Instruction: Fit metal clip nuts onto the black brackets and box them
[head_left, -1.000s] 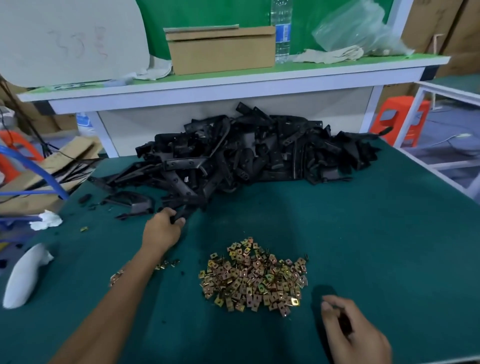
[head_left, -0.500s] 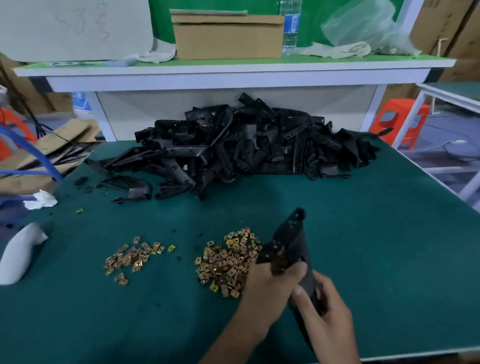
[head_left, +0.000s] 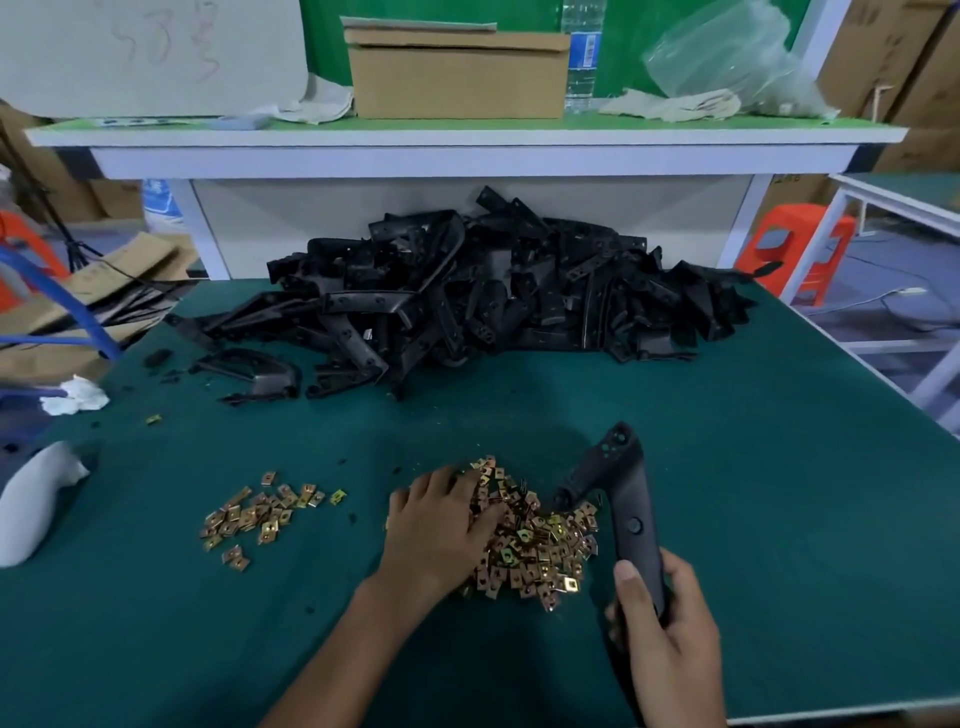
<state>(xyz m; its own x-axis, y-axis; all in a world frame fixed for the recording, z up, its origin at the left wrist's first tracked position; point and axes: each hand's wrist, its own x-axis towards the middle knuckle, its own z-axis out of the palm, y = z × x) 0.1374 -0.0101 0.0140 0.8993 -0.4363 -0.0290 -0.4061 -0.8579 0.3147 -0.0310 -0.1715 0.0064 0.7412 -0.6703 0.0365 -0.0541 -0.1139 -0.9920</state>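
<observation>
The green table (head_left: 779, 519) fills most of the view. A white shelf (head_left: 467, 140) stands along its far edge. Against the shelf's panel lies a wide pile of black brackets (head_left: 493, 306), blocking the back of the table. On the shelf sit a pale board (head_left: 150, 52), a closed cardboard box (head_left: 457, 78), a crumpled plastic bag (head_left: 727, 57), cloth gloves (head_left: 675, 104) and a water bottle (head_left: 582, 62). An orange stool (head_left: 795, 249) stands off to the right.

Near the front edge lies a large heap of clip nuts (head_left: 540, 540), with a small heap (head_left: 260, 514) well apart to its left. The left hand (head_left: 441, 530) rests palm down on the large heap, its fingers spread among the nuts. The right hand (head_left: 670, 623) grips the lower end of one bracket (head_left: 623, 499), thumb pressed along its face and fingers curled behind (the bracket's top rises just beside the heap). A white rag (head_left: 75, 397) lies at the left edge.

The board carries faint red scribbles and the bottle a blue label; neither can be read.
</observation>
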